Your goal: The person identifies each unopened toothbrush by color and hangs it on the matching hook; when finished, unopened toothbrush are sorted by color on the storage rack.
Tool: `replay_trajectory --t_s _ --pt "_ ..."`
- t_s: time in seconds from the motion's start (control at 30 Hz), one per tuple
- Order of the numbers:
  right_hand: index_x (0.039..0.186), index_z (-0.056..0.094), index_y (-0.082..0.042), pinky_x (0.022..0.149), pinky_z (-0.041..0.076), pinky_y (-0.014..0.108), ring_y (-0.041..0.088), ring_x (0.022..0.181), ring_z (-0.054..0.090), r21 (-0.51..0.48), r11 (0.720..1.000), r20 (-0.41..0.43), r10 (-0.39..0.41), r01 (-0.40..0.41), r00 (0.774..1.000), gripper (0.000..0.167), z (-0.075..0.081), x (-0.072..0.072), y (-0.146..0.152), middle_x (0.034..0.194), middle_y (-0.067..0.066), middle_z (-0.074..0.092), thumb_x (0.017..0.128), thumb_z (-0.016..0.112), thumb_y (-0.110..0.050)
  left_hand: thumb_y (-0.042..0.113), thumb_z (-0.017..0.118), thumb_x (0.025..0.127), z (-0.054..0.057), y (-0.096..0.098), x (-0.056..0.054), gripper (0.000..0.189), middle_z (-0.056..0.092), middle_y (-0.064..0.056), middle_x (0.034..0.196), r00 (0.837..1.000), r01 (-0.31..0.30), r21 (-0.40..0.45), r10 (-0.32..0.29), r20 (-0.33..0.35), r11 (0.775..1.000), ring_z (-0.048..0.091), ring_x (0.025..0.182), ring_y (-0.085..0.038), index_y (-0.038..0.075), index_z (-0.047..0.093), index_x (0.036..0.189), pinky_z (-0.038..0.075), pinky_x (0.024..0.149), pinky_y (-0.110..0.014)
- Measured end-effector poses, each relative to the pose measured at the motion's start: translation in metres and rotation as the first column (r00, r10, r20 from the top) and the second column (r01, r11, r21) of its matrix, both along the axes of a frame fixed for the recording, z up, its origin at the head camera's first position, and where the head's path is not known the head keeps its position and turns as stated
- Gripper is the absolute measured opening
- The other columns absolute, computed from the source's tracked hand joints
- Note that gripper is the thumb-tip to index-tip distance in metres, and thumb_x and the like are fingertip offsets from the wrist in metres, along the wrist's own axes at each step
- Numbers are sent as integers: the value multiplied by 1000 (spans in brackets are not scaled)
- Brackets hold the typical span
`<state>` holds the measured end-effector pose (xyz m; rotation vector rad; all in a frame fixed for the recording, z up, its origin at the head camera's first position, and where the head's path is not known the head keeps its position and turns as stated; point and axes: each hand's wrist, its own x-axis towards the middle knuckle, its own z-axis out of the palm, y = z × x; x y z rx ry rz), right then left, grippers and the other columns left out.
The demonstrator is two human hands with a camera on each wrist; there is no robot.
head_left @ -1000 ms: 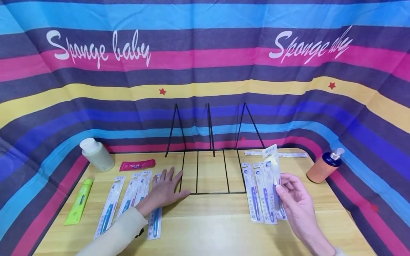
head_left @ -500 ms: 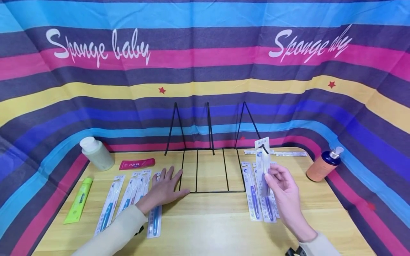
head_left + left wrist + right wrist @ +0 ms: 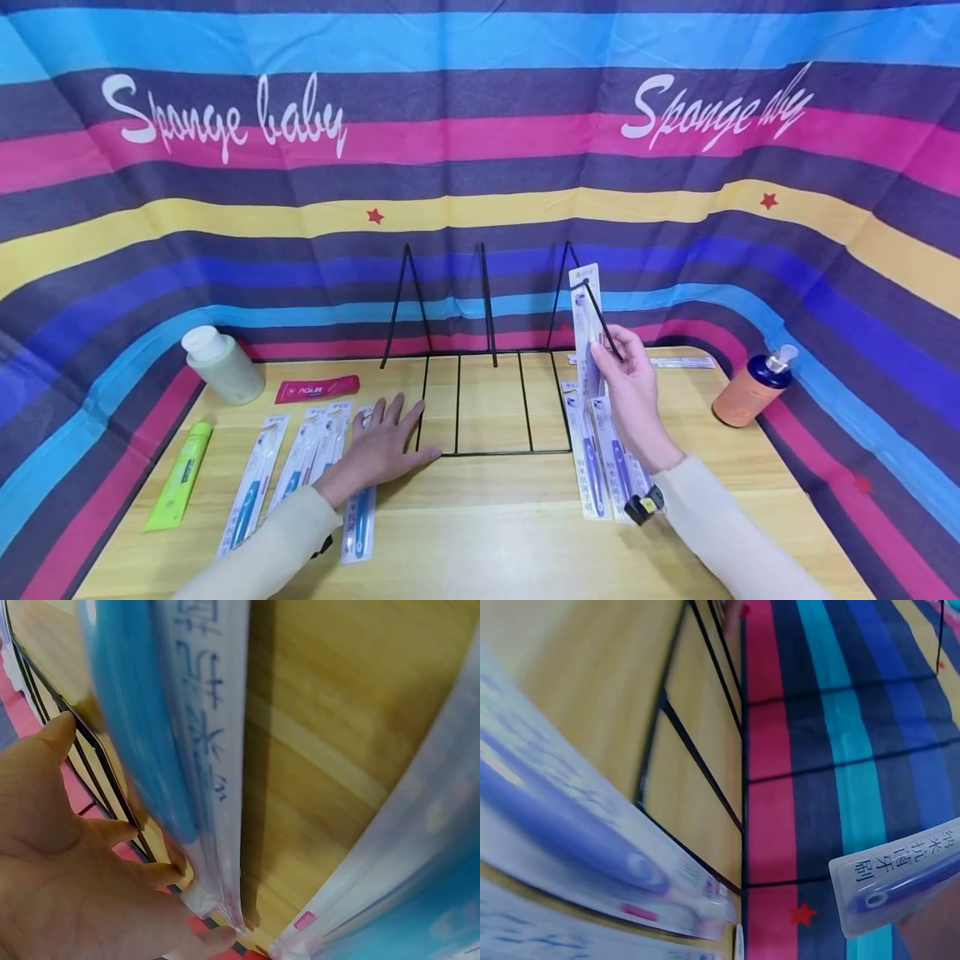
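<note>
My right hand (image 3: 630, 383) pinches a packaged purple toothbrush (image 3: 585, 321) upright by its side. The card top of this pack is at the right prong of a black wire rack (image 3: 488, 308), and the prong comes out in front of the card at its hanging hole. In the right wrist view the lower end of the pack (image 3: 900, 881) shows against the striped cloth. My left hand (image 3: 386, 446) lies spread at the rack's left front corner, above a packaged blue toothbrush (image 3: 360, 521). The left wrist view shows its fingers (image 3: 56, 739) by the rack wire.
More purple toothbrush packs (image 3: 592, 467) lie right of the rack, several blue ones (image 3: 251, 492) left. A green tube (image 3: 180, 479), red tube (image 3: 317, 388) and white bottle (image 3: 225, 367) stand or lie left; an orange pump bottle (image 3: 750, 392) is at right. Striped cloth (image 3: 510, 183) hangs behind.
My right hand has lifted the purple toothbrush pack from over the right-hand packs, moving left, up and back along the rack's right prong. My left hand has stayed in place.
</note>
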<state>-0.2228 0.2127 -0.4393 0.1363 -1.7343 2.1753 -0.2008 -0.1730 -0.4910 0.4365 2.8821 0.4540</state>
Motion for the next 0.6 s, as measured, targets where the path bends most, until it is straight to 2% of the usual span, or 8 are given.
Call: replay_trajectory --t_s 0.3,0.6 --pt "136 62 -3 95 50 27 16 104 62 -40 999 -86 -21 18 996 28 2 -43 -15 113 3 66 109 67 -6 71 63 100 -2 -1 -1 95 24 -29 175 1000 -4 -14 4 -9 1000 18 159 -59 13 38 171 8 120 -82" --pt "133 61 -2 90 51 26 14 97 62 -59 998 -118 -15 8 993 26 1 -72 -20 106 3 67 108 68 -2 72 63 100 -3 -1 -1 95 24 -28 175 1000 -10 -36 10 -12 999 19 158 -59 14 39 171 10 121 -81"
